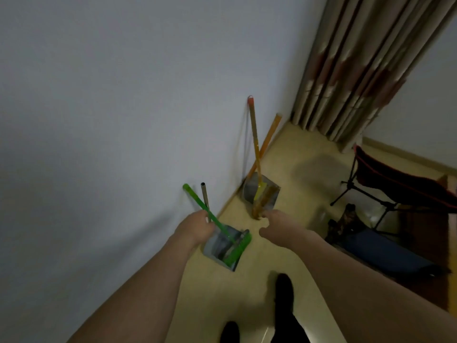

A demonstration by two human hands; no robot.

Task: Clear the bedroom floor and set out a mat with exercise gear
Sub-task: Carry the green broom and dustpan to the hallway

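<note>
Fingers [206,220] around green broom handle [197,198]

From my remote feed I log colours only. Wall [111,107]: plain pale grey-blue, no pattern. Floor [296,149]: pale yellowish cream. Near broom [197,201]: bright green handle and green head, beside a dull metallic grey pole [204,194]. Near dustpan [217,246]: grey. Far broom [254,134]: orange-yellow handle with a red cap, yellow head. Second stick [268,137] by it: orange. Far dustpan [249,191]: grey. Curtain [353,70]: beige vertical folds with dark reddish-brown patches. Folding chair [395,179]: dark red fabric, black frame. Bundle [380,251] below it: dark blue. Shoes [284,288]: black.
</note>
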